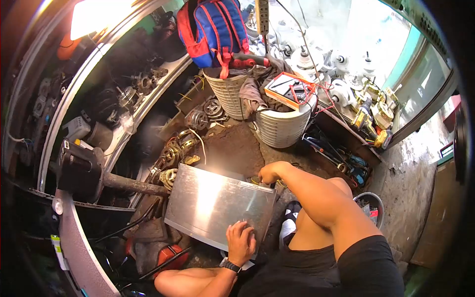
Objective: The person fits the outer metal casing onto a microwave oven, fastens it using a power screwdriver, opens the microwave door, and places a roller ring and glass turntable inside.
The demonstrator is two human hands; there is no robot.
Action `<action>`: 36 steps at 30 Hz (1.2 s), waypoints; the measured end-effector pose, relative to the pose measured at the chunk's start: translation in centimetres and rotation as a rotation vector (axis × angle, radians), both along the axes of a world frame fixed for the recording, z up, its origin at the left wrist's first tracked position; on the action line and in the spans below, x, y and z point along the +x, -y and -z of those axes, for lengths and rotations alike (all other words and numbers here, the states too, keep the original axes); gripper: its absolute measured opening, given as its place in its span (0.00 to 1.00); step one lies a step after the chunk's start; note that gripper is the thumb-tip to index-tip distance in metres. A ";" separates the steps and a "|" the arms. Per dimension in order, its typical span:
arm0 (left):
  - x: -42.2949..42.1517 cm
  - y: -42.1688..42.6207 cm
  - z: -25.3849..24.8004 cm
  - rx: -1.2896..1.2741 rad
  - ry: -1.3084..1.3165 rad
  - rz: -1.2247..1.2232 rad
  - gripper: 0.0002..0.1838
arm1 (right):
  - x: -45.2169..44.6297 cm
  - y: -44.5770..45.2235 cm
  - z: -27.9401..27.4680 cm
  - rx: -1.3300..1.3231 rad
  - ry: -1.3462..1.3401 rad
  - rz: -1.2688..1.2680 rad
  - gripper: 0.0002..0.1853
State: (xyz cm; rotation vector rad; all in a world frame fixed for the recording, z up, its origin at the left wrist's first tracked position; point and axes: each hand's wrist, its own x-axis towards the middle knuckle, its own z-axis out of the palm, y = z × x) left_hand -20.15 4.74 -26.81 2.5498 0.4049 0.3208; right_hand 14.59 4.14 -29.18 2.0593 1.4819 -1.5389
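A silver sheet-metal casing [208, 198] lies tilted in front of my lap, its flat, shiny top facing up. My left hand [240, 241], with a dark watch on the wrist, rests on the near edge of this top; its fingers are apart and slightly bent, holding nothing. At the casing's far right corner is my right hand [269, 173], fingers curled closed and pointing down. Whatever they may grip there is hidden. A small yellowish ring-like piece [255, 180] sits just beside those fingers.
Motor parts [170, 153] lie beyond the casing. White ribbed baskets [282, 129] stand behind, one topped by a multimeter box [291, 90], another by a backpack [210, 32]. A yellow drill [363, 119] is at right. A dark block on a post [133, 183] stands left.
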 end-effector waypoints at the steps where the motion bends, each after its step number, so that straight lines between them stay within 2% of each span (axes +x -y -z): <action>1: -0.3 0.6 0.0 -0.029 -0.008 -0.007 0.17 | 0.6 0.4 0.8 -0.003 -0.008 0.007 0.22; 4: -0.3 2.2 0.0 -0.076 -0.025 0.002 0.18 | 1.9 2.8 3.0 0.017 -0.144 0.139 0.26; 6: 0.3 2.9 -0.3 -0.107 -0.032 0.018 0.17 | 2.4 4.7 4.1 0.092 -0.538 0.434 0.27; 7: 1.2 3.0 -0.7 -0.110 -0.019 0.040 0.17 | 3.2 5.1 6.0 0.088 -0.588 0.398 0.32; 8: 2.5 2.8 -0.8 -0.109 -0.024 0.052 0.17 | 3.0 5.9 4.6 0.091 -0.593 0.411 0.32; 10: 5.5 2.3 -0.6 -0.079 0.048 0.041 0.17 | 2.3 7.9 2.1 -0.013 -0.423 0.559 0.35; 11: 7.3 1.8 -0.4 -0.030 0.071 0.049 0.18 | 2.2 8.8 3.3 0.021 -0.454 0.535 0.45; 12: 9.5 1.3 -0.1 0.020 0.097 0.055 0.20 | 2.4 9.0 4.4 0.024 -0.454 0.546 0.45; 15: 15.9 0.6 1.0 0.017 0.139 0.048 0.23 | 2.9 9.8 5.0 0.214 -0.239 0.267 0.49; 16: 17.7 0.3 2.5 0.053 0.106 0.113 0.25 | 3.4 9.9 4.6 0.213 -0.234 0.274 0.49; 18: 19.9 0.7 2.5 0.087 0.074 0.190 0.27 | 4.2 10.2 3.8 0.128 0.117 0.071 0.42; 20: 21.1 1.3 1.2 0.229 -0.492 0.164 0.30 | 4.3 12.2 2.3 0.226 0.456 0.184 0.23; 22: 21.0 0.9 2.7 0.294 -0.480 0.174 0.31 | 5.2 14.0 0.7 0.210 0.617 0.318 0.15; 26: 20.0 0.5 2.0 0.270 -0.419 0.199 0.27 | 6.9 16.9 -1.3 0.083 0.634 0.429 0.15; 28: 18.6 0.6 1.4 0.221 -0.400 0.208 0.25 | 7.9 17.7 -3.8 0.162 0.664 0.566 0.17; 29: 18.2 0.7 0.8 0.196 -0.404 0.206 0.24 | 8.4 17.7 -4.9 0.277 0.707 0.650 0.19; 30: 17.8 0.7 0.1 0.169 -0.407 0.200 0.23 | 8.9 18.1 -6.1 0.402 0.763 0.628 0.14; 31: 17.5 0.8 -0.6 0.167 -0.442 0.201 0.23 | 8.8 18.0 -7.5 0.628 0.882 0.683 0.07; 32: 17.1 0.8 -0.6 0.163 -0.444 0.199 0.23 | 8.7 18.2 -9.2 0.985 0.990 0.698 0.03; 34: 16.0 0.7 -0.5 0.120 -0.372 0.211 0.23 | 8.1 18.4 -13.3 1.518 1.030 0.807 0.06; 36: 15.6 0.8 -0.8 0.127 -0.362 0.202 0.22 | 7.3 18.2 -15.8 1.828 1.167 0.871 0.09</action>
